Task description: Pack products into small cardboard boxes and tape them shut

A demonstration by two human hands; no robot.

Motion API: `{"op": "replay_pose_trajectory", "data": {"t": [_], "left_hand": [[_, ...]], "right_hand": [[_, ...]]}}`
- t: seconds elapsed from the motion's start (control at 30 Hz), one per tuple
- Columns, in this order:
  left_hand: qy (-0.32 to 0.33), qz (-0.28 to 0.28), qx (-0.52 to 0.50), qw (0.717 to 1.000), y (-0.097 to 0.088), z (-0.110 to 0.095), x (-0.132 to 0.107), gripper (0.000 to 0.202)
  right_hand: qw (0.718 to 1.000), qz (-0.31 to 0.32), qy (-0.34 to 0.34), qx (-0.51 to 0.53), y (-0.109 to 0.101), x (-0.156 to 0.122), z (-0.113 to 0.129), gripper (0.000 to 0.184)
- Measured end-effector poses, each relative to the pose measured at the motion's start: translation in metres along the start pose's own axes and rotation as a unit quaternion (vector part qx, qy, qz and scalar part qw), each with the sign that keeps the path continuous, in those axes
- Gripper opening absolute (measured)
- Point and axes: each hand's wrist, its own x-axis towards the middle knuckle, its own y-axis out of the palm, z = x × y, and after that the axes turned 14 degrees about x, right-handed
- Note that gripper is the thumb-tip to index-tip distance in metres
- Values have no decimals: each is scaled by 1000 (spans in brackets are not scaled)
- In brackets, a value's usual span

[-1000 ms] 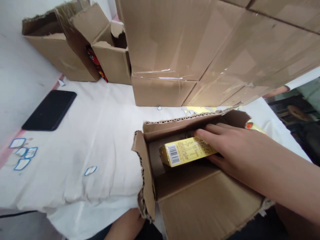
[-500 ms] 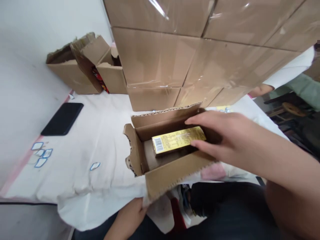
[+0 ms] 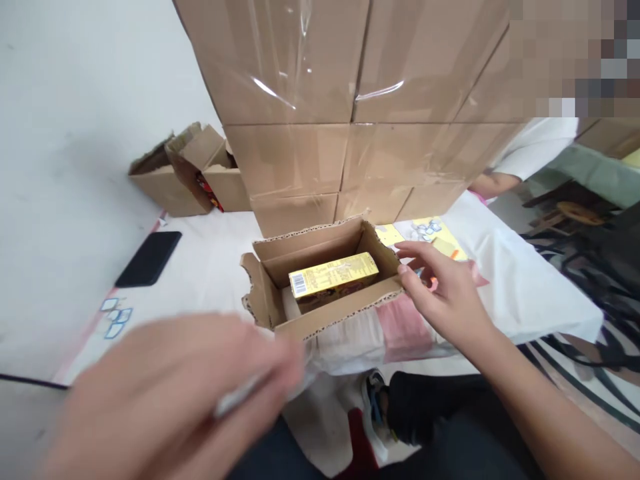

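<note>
In the middle stands an open cardboard box (image 3: pixel 327 319) with torn, ragged top edges. A yellow printed carton (image 3: pixel 340 270) with a barcode at its left end lies inside it. My right hand (image 3: pixel 440 283) is at the box's right end, fingers apart and curved, nothing held between them; whether the fingertips touch the cardboard I cannot tell. Close to the camera at lower left, my left hand (image 3: pixel 190 393) is smeared by motion. Its fingers are pressed together, and a pale sliver shows between thumb and fingers, too blurred to name.
Behind the box rises a wall of taped cartons (image 3: pixel 295 157). At left are a black phone (image 3: pixel 149 259), blue-edged stickers (image 3: pixel 117 321) and opened boxes (image 3: pixel 173 190). A yellow sheet (image 3: pixel 450 247) lies at right on the white tablecloth (image 3: pixel 530 287). Another person's arm (image 3: pixel 495 185) shows beyond.
My right hand has come out of the box to its right end, leaving the carton inside. My left hand has risen from below the table edge into the foreground. The view has shifted.
</note>
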Motion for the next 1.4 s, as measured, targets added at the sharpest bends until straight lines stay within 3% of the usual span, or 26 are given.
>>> {"op": "replay_pose_trajectory", "data": {"t": [0.07, 0.13, 0.27, 0.43, 1.0, 1.07, 1.1, 1.17, 1.23, 1.27, 1.33, 1.4], "left_hand": [[67, -43, 144, 986, -29, -25, 35, 59], [68, -47, 289, 954, -41, -49, 74, 42], [58, 16, 356, 933, -29, -69, 121, 33], [26, 17, 382, 924, -13, -64, 121, 27], [4, 15, 404, 915, -20, -62, 119, 35], [2, -27, 378, 926, -27, -54, 108, 44], [0, -80, 350, 933, -29, -46, 98, 50], [-9, -242, 255, 936, -25, -20, 70, 58], [-20, -429, 111, 896, -6, 13, 42, 62], [20, -492, 25, 870, 9, 30, 31, 72], [100, -467, -95, 874, 45, 55, 20, 93], [121, -420, -117, 892, 79, 64, 22, 111]], "right_hand": [[1000, 15, 8, 21, 0, -1, -2, 24], [999, 26, 4, 35, -2, 0, -3, 24], [998, 40, -12, 36, -6, 2, -6, 23], [997, 60, -13, 38, -11, 1, -10, 25], [995, 78, 15, 52, -7, 12, -7, 22], [996, 77, 9, 54, -8, 12, -7, 21], [996, 77, 5, 54, -9, 12, -7, 21], [996, 73, -4, 53, -11, 12, -8, 21], [996, 71, -9, 52, -14, 13, -9, 22], [995, 78, -11, 54, -14, 14, -10, 23], [992, 110, -24, 63, -15, 16, -13, 26], [984, 156, -43, 73, -14, 19, -14, 29]]}}
